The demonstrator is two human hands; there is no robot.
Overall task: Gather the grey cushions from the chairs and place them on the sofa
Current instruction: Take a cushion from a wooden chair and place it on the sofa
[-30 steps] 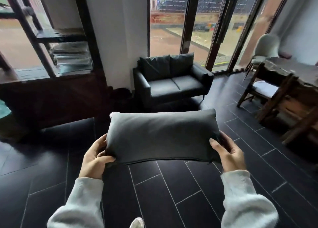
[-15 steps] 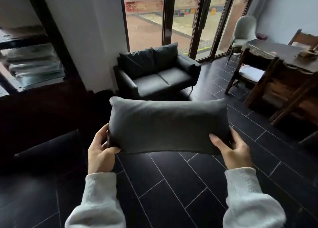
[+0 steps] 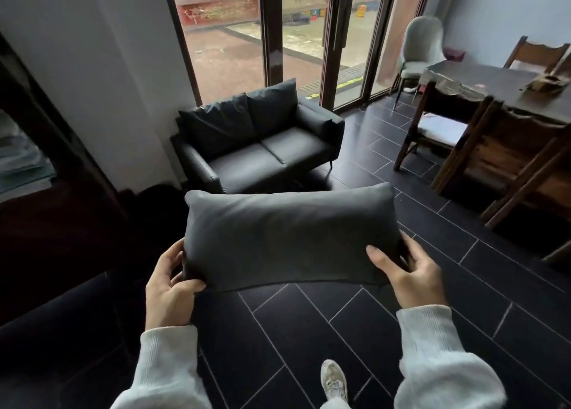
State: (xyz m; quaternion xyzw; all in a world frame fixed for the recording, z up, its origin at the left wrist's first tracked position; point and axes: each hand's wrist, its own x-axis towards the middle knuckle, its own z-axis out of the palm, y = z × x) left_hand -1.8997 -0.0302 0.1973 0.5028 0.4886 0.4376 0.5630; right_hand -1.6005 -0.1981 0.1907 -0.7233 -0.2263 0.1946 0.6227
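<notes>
I hold a dark grey rectangular cushion (image 3: 290, 235) flat in front of me at waist height. My left hand (image 3: 168, 288) grips its near left corner and my right hand (image 3: 408, 274) grips its near right corner. Straight ahead, beyond the cushion, a black two-seat sofa (image 3: 265, 149) stands against the white wall by the window, with two dark back cushions and bare seats. At the right a wooden chair (image 3: 438, 127) carries a light grey seat cushion (image 3: 443, 130).
A dark wooden table (image 3: 506, 81) stands at the right with another wooden chair behind it. A pale upholstered chair (image 3: 421, 47) sits by the glass doors. A dark shelf unit fills the left side. Black floor tiles (image 3: 324, 331) stretch between me and the sofa.
The view has swung rightwards and moved closer to the sofa, which looks larger now. My foot has come into view below. Both hands keep the same grip on the cushion.
</notes>
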